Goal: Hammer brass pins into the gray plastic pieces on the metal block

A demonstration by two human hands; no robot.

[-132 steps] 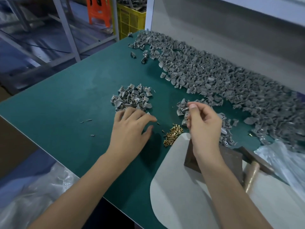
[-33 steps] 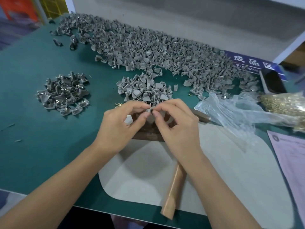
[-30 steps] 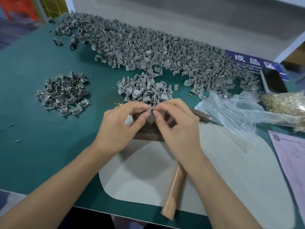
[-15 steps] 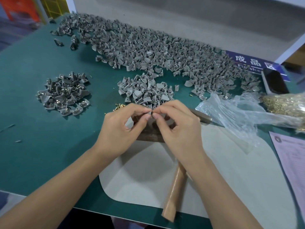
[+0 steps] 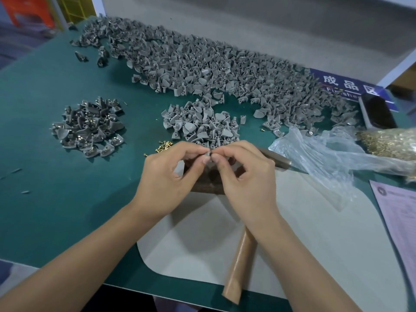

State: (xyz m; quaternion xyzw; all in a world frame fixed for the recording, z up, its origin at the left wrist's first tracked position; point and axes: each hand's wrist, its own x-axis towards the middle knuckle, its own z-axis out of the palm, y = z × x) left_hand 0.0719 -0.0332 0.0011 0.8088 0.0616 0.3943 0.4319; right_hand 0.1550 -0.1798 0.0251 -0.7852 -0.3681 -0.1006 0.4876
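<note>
Both hands, left hand [image 5: 167, 176] & right hand [image 5: 245, 176], still pinch one small gray plastic piece [image 5: 208, 152] together above the dark metal block [image 5: 209, 179]; no visible shift, so pin probably not seated yet.

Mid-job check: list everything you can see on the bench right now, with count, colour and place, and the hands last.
Big heap of plastic pieces: too many to count, gray, along the bench's far edge.
Small pile: many, gray, just beyond the hands.
Left pile: many, darker gray with brass glints, far left.
Loose brass pins: a handful, by the left hand.
Metal block: one, dark, under the hands.
Hammer: one, wooden handle, lying on the pale mat.
Plastic bag: one, clear, right; brass pins inside.
Paper sheet: one, right edge.
Blue sign: one, far right.
Left hand, right hand: together pinching one gray piece above the block.
</note>
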